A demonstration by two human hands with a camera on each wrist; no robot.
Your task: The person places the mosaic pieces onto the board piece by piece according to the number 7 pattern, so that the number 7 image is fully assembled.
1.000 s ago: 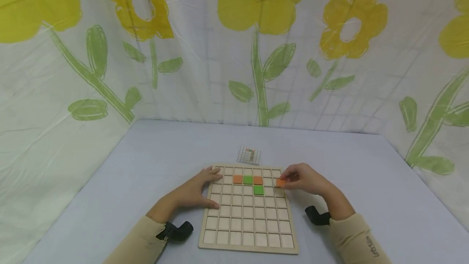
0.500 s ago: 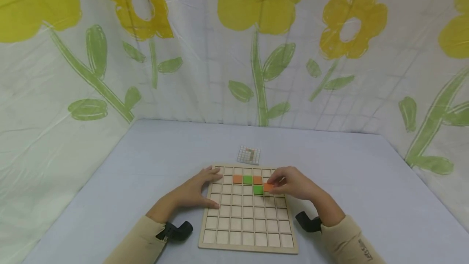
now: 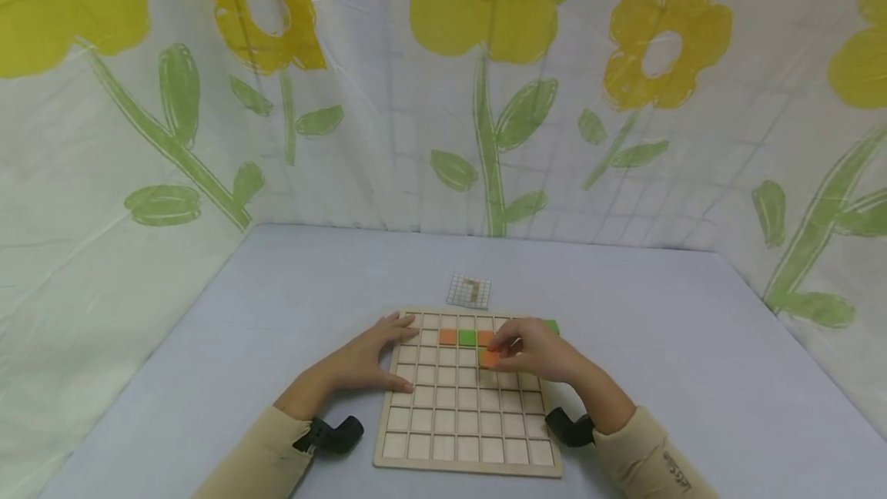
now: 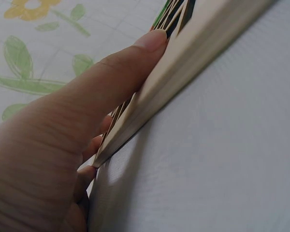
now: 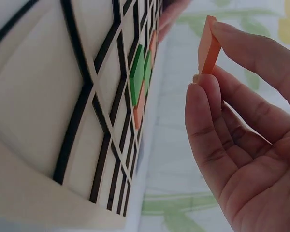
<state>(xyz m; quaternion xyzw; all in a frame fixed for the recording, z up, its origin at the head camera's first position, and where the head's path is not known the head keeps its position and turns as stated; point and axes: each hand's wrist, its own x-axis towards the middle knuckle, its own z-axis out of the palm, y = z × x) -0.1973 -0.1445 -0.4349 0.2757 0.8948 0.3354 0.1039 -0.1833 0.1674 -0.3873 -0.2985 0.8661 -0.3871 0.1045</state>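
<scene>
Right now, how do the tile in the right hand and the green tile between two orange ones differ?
The held tile is orange, the other tile green. The right hand pinches the held tile clear of the board; the other tile is set into it. Both look flat.

the card lies behind the board; in the board's 2nd row from behind, 3 tiles lie side by side.
</scene>
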